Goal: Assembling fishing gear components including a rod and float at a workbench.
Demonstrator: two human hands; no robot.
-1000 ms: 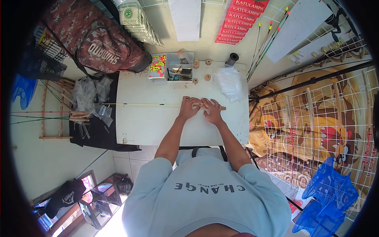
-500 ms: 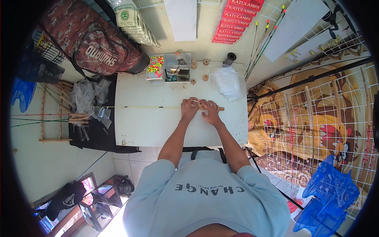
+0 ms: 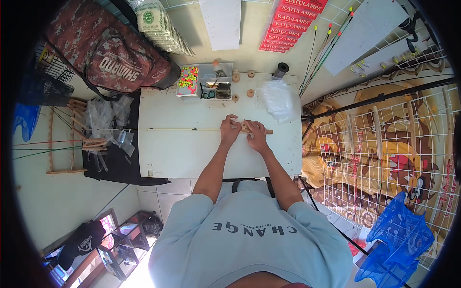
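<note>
A thin pale fishing rod (image 3: 173, 129) with dark bands lies across the white table, its tip running past the left edge. Its wooden handle (image 3: 269, 132) sticks out to the right of my right hand (image 3: 257, 138). A small round wooden reel (image 3: 243, 126) sits on the handle, between my two hands. Curled fingers of my left hand (image 3: 229, 132) close around the rod just left of this reel. My right hand grips the handle, its fingers against the reel. Fingertips partly hide both grips.
White table (image 3: 192, 156) carries an organizer box (image 3: 216, 72) with coloured beads (image 3: 187, 79), several wooden discs (image 3: 250, 92), clear plastic bags (image 3: 277, 101) and a black roll (image 3: 281, 70). A camouflage bag (image 3: 115, 57) stands back left. Right is a wire grid (image 3: 384, 158).
My left fingers have drawn slightly away from the reel; they were closer to its top before. The right fingers have shifted a little over the handle. The rod lies nearly as it was.
</note>
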